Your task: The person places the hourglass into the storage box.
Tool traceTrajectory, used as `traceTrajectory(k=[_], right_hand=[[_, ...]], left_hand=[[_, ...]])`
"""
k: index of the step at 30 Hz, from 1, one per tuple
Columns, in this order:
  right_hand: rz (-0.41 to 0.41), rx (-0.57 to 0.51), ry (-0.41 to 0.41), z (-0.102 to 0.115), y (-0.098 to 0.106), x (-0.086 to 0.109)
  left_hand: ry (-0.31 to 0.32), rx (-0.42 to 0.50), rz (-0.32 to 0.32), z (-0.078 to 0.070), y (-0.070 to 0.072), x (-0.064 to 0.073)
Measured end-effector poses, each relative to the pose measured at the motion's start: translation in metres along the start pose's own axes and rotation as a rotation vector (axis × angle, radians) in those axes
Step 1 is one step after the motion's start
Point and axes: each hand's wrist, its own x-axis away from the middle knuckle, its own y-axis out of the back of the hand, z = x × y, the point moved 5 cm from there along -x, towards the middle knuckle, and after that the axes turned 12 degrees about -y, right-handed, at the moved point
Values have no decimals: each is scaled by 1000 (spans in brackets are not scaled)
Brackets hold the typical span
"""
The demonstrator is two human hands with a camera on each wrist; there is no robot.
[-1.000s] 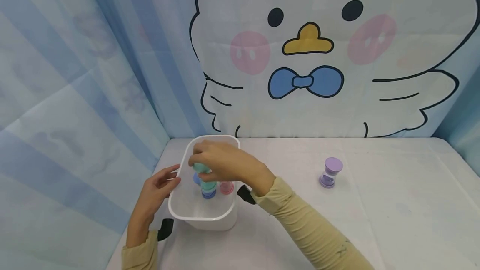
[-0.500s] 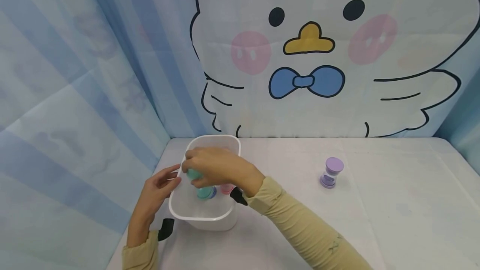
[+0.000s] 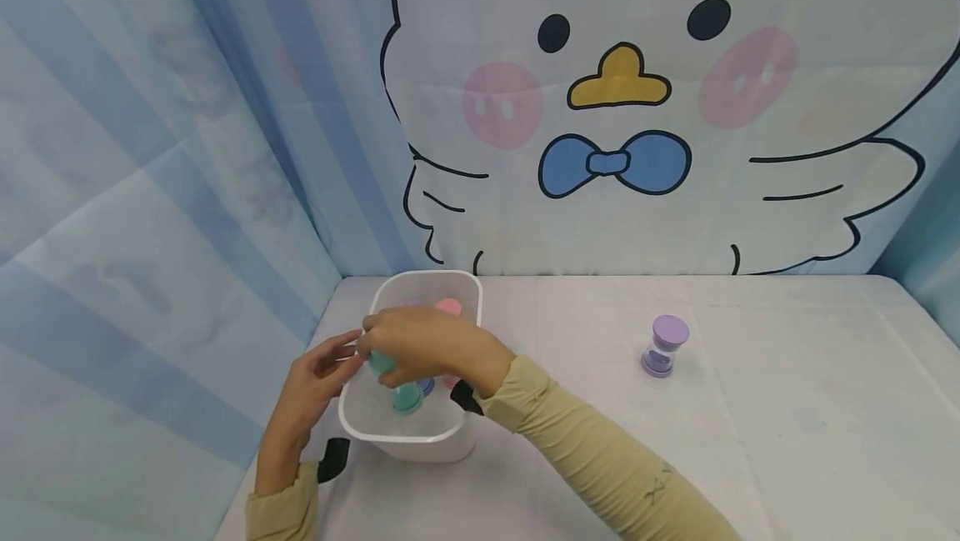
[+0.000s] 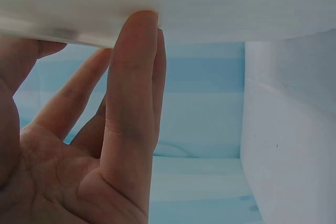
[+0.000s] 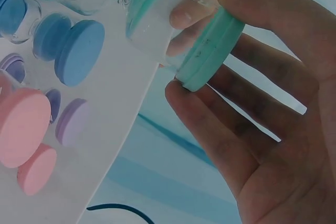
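A green sand timer (image 3: 407,398) is in the white plastic box (image 3: 397,439), tilted. My right hand (image 3: 431,345) pinches its upper cap (image 5: 210,51) between thumb and fingertips; the clear bulbs and green sand show in the right wrist view. Beside it in the box, partly hidden by the right hand, are blue timer caps (image 5: 79,51), pink caps (image 5: 23,127) and smaller purple caps (image 5: 72,121). My left hand (image 3: 311,383) touches the box's left side with fingers mostly straight, fingertips against the wall in the left wrist view.
A purple sand timer (image 3: 663,345) stands upright on the white tabletop (image 3: 787,408), right of the box. Behind the table hangs a cartoon-printed cloth (image 3: 615,224). A blue-striped curtain (image 3: 150,274) closes off the left side.
My right hand has moved left and towards me inside the box, with the green sand timer in it. A pink cap now shows behind the hand. My left hand stays on the box.
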Motion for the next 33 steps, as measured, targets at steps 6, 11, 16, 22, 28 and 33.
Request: traceTrajectory(k=[6, 11, 16, 22, 28, 33], right_hand=[[35, -1, -23, -1, -7, -3], [64, -28, -32, -1, -10, -3], [88, -29, -34, 0, -12, -4], [114, -20, -44, 2, -17, -9], [140, 4, -47, 6, -21, -15], [194, 2, -59, 9, -24, -17]], left_hand=[[-23, -1, 8, 0, -1, 0], [-20, -2, 7, 0, -2, -1], [14, -13, 0, 0, -2, -1], [33, -31, -8, -2, 0, -1], [0, -26, -2, -1, 1, 0], [-44, 2, 8, -2, 0, 1]])
